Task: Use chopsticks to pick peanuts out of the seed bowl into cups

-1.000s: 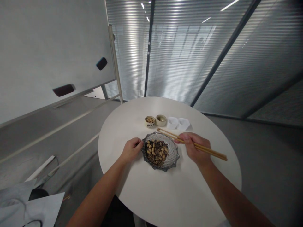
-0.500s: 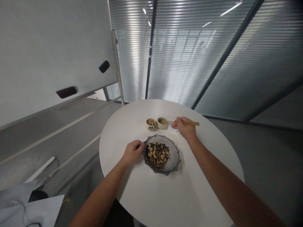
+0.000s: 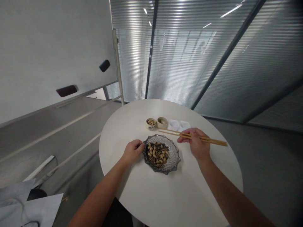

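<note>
So, the right hand (image 3: 193, 142) was pinching a pair of wooden chopsticks (image 3: 203, 139) near their middle, with their tips together and reaching past the far rim of a scalloped glass plate (image 3: 174, 165). Nothing showed between the tips, which stopped just short of two small cups. The left hand (image 3: 133, 152) lay curled beside the plate's near-left rim, its fingers folded in; whether it held anything I could not tell. The plate sat toward the near side of the table, heaped in its middle with pale nuts and dark striped seeds (image 3: 156, 154). Beyond it stood a small cup with dark lettering (image 3: 151, 124), holding pale nuts, and just beside that a plain cream cup (image 3: 162, 122), its contents hard to make out. Two white folded pieces (image 3: 177, 125) lay next to them, partly behind the chopsticks. All of this stood on a round white table (image 3: 132, 189), set on a grey floor (image 3: 267, 176) before a glass wall with slatted blinds (image 3: 180, 56). To the left rose a whiteboard (image 3: 59, 47) with a dark eraser (image 3: 104, 65), and sheets of paper (image 3: 40, 206) lay low in the left corner.
</note>
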Available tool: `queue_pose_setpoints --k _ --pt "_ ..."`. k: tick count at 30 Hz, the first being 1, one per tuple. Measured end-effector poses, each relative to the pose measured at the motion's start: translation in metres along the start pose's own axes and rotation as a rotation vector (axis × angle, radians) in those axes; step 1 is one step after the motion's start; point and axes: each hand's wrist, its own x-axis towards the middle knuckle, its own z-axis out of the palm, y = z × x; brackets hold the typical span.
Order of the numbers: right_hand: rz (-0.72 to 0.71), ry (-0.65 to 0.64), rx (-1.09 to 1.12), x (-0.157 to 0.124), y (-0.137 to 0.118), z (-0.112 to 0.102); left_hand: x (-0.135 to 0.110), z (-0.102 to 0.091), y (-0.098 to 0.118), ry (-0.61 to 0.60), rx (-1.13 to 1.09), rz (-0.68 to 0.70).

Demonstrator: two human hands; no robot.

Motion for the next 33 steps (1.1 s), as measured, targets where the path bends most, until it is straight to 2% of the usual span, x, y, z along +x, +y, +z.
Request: queue_pose_setpoints --k 5,9,15,26,33 --pt "0.092 -0.224 -0.019 -0.043 -0.002 0.001 0.0 -0.001 0.002 -0.004 0.005 -0.013" --pt "0.045 -0.315 -0.152 -0.052 0.002 0.006 0.0 -0.001 0.002 -0.003 0.016 -0.012" --pt "-0.048 -0.328 -0.278 -0.048 0.003 0.013 0.0 0.001 -0.002 0.008 -0.003 -0.01" --pt "-0.057 -0.353 -0.303 -0.047 0.017 0.007 0.0 0.003 -0.003 0.019 -0.019 -0.008" --pt "-0.109 -0.369 -0.373 -0.044 0.014 0.009 0.0 0.004 -0.003 0.022 -0.015 -0.017"
